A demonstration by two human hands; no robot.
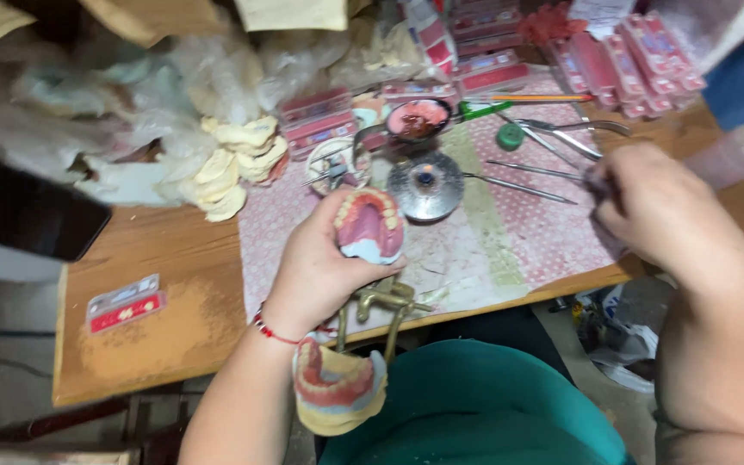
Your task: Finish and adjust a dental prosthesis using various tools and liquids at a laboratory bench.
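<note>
My left hand [316, 271] holds a pink denture model with a row of pale teeth [370, 226] on a bluish-white plaster base, raised above the front of the table. A brass articulator frame [382, 303] with a second pink denture on a yellowish cast [336, 389] hangs below that hand. My right hand [660, 211] reaches to the right over the patterned mat [527, 232], fingers closed near several thin metal instruments [527, 176]. Whether it grips one is hidden.
A round metal burner [426, 183] and a small bowl of red wax [418, 119] sit mid-table. Yellow plaster casts [234, 164], red tooth-card boxes [626, 56], plastic bags, metal pliers [574, 129], and a red card [124, 303] lie around the wooden table [165, 275].
</note>
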